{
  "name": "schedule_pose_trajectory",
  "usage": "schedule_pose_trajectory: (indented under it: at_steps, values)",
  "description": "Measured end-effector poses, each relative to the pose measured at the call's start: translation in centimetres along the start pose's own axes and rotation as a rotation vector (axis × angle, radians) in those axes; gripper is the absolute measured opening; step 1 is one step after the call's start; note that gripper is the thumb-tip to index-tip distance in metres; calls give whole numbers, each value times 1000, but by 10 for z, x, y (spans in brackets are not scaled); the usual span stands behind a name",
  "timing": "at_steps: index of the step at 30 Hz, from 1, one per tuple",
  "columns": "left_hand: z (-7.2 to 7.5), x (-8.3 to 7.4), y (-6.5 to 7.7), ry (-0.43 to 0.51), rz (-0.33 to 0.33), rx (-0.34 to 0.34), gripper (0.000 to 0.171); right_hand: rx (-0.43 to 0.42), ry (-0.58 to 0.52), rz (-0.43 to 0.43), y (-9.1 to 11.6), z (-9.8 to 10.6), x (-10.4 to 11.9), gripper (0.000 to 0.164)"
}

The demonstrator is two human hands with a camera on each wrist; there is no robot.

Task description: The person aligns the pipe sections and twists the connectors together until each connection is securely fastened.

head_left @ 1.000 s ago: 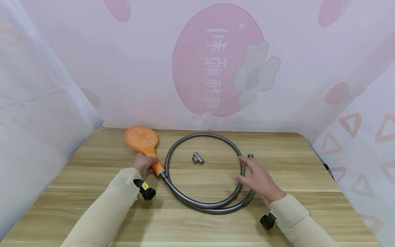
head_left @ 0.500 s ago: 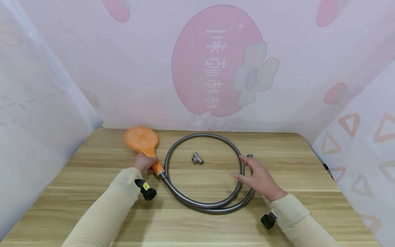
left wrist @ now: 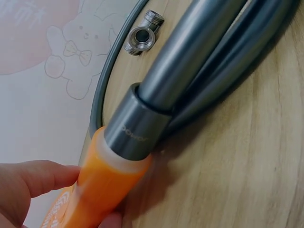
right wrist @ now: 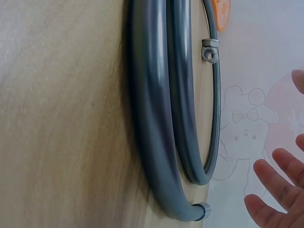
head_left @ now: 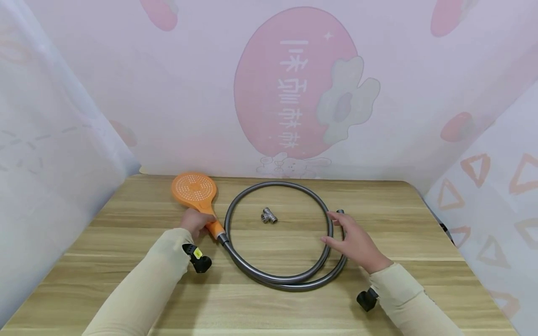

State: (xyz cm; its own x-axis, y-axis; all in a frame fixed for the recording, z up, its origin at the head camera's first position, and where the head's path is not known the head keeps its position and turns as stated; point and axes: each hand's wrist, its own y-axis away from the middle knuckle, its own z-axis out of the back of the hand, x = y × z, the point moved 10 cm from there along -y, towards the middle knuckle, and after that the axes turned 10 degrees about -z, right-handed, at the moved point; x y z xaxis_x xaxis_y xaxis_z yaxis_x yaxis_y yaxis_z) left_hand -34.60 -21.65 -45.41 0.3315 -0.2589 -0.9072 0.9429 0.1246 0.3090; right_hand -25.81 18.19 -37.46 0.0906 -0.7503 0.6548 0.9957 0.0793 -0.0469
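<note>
My left hand [head_left: 195,223] grips the handle of an orange shower head [head_left: 194,187], whose perforated face is turned up at the back left of the table. In the left wrist view, a grey collar [left wrist: 137,126] joins the orange handle [left wrist: 107,187] to a grey shower hose [head_left: 294,280]. That hose lies in a wide loop on the wood. Over its right side hovers my right hand [head_left: 357,240], thumb and fingers spread, holding nothing. The right wrist view shows those fingertips apart from the hose and its metal free end [right wrist: 205,211]. Inside the loop lies a threaded metal tee fitting [head_left: 268,217].
The wooden table [head_left: 252,312] has its back edge against a pale pink printed curtain [head_left: 189,93]. White curtains [head_left: 54,154] with printed shapes close in both sides. A black wrist camera [head_left: 367,299] hangs off the right cuff.
The shower head has shifted very slightly to the right in the left hand's grip. My right hand has drifted a little to the right. Hose and tee fitting stay put.
</note>
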Motion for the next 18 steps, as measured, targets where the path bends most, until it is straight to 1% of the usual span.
schedule_pose_trajectory:
  at_steps: [4, 7, 14, 18]
  values:
    - [4, -5, 0, -17, -40, 6, 54, -1, 1, 4, 1, 1, 0, 67]
    - [8, -9, 2, -65, -77, 4, 57, 1, 5, -2, 2, 1, -1, 67]
    - [11, -19, 10, -140, -145, 16, 78, 7, 6, -17, 4, 2, -4, 69]
    - [11, -27, 15, -172, -165, 6, 80, 5, 7, -13, 4, 3, -4, 69]
